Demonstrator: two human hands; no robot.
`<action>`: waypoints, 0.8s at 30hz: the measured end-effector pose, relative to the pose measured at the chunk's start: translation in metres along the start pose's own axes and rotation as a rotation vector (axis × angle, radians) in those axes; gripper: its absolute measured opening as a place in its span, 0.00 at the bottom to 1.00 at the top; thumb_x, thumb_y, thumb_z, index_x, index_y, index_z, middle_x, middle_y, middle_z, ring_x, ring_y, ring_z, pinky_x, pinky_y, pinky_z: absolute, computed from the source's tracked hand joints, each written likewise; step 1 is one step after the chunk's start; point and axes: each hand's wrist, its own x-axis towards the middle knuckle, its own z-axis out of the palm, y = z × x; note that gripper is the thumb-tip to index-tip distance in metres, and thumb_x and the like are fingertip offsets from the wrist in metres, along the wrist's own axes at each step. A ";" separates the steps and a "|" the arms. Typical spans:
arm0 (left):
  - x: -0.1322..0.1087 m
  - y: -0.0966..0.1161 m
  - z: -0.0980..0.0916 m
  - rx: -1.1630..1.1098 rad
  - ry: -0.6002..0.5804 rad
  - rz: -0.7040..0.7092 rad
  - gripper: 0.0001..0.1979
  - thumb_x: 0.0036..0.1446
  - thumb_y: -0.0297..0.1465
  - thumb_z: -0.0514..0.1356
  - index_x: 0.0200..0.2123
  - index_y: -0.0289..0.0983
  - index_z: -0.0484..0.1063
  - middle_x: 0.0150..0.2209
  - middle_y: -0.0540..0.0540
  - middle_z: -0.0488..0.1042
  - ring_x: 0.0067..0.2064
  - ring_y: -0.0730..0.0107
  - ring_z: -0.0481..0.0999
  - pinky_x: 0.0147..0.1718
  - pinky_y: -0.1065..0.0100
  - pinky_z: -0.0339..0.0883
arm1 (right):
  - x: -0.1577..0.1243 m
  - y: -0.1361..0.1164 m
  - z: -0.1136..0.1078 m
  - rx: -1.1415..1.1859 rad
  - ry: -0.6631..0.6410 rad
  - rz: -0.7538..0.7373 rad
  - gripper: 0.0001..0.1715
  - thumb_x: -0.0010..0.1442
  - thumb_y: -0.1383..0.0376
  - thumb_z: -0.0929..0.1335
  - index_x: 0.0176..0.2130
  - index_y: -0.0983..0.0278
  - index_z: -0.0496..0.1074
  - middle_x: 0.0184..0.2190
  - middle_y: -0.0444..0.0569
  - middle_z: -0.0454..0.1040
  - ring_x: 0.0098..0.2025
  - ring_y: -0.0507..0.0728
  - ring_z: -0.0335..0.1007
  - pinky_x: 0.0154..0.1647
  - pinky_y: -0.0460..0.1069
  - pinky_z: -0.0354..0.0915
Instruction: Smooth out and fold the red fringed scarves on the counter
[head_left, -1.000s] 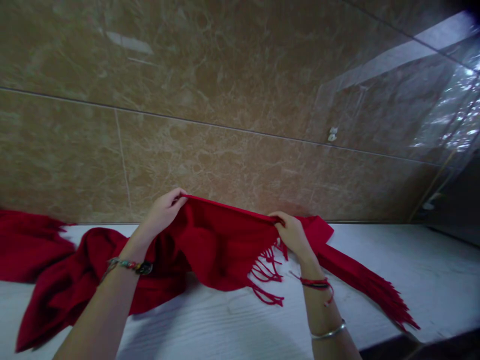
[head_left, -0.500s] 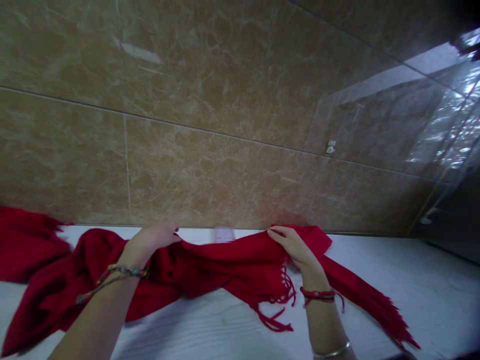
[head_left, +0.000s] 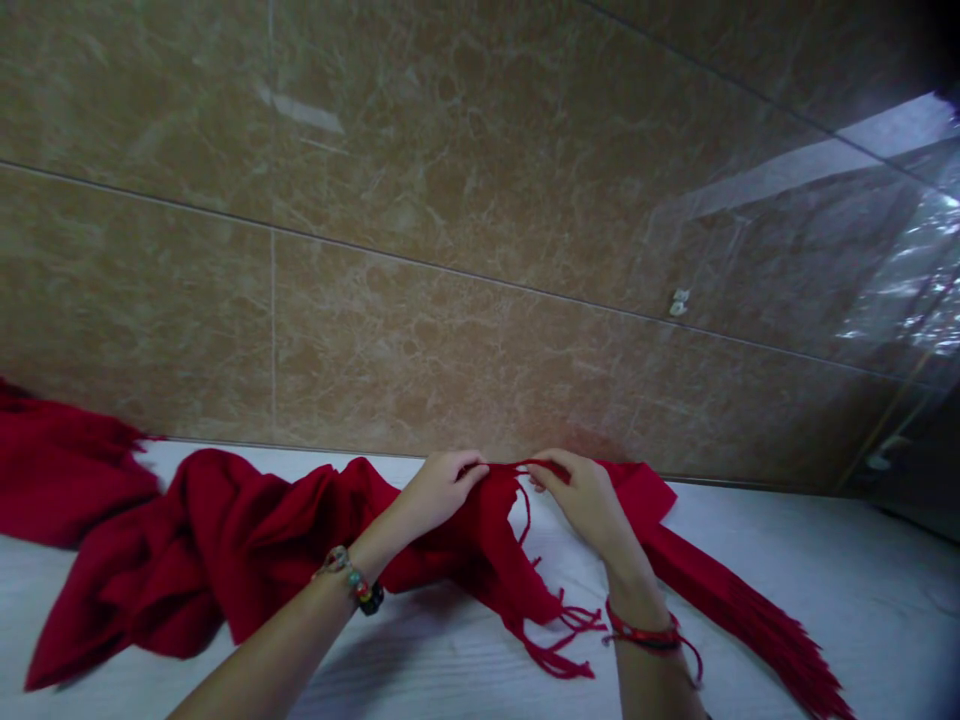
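A long red scarf (head_left: 225,540) with a fringed end lies bunched across a white table (head_left: 787,570). My left hand (head_left: 442,490) pinches the scarf's top edge near its middle. Close beside it, my right hand (head_left: 581,498) is closed on the same edge and on fringe strands. The two hands are almost touching. Loose fringe (head_left: 559,635) hangs below them onto the table. A beaded bracelet is on my left wrist and a red cord on my right.
A glossy brown marble wall (head_left: 465,260) rises right behind the table. More red fabric (head_left: 60,470) lies at the far left. Another fringed red end (head_left: 750,620) stretches toward the lower right corner. A dark opening shows at the far right.
My left hand has slid right along the scarf's edge until it is next to my right hand. The stretched edge has dropped lower and bunched up.
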 end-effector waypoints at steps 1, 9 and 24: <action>-0.001 0.001 0.000 0.037 -0.010 0.001 0.13 0.57 0.31 0.49 0.29 0.35 0.71 0.29 0.48 0.74 0.30 0.72 0.69 0.31 0.72 0.59 | -0.001 0.000 0.000 0.011 -0.010 -0.045 0.11 0.51 0.64 0.65 0.35 0.65 0.71 0.30 0.49 0.74 0.33 0.55 0.69 0.34 0.48 0.63; -0.002 0.004 0.004 0.268 -0.078 0.109 0.12 0.58 0.30 0.49 0.32 0.36 0.72 0.31 0.47 0.75 0.33 0.70 0.71 0.33 0.72 0.60 | -0.003 -0.014 0.009 -0.147 -0.160 -0.175 0.08 0.54 0.71 0.62 0.29 0.64 0.71 0.28 0.47 0.74 0.31 0.54 0.69 0.35 0.48 0.62; -0.004 -0.012 0.007 0.344 -0.140 0.035 0.14 0.53 0.23 0.48 0.34 0.37 0.73 0.36 0.46 0.75 0.37 0.69 0.72 0.37 0.70 0.62 | -0.004 -0.007 0.023 -0.260 -0.303 -0.080 0.11 0.52 0.70 0.64 0.37 0.66 0.72 0.35 0.52 0.75 0.39 0.56 0.69 0.41 0.49 0.61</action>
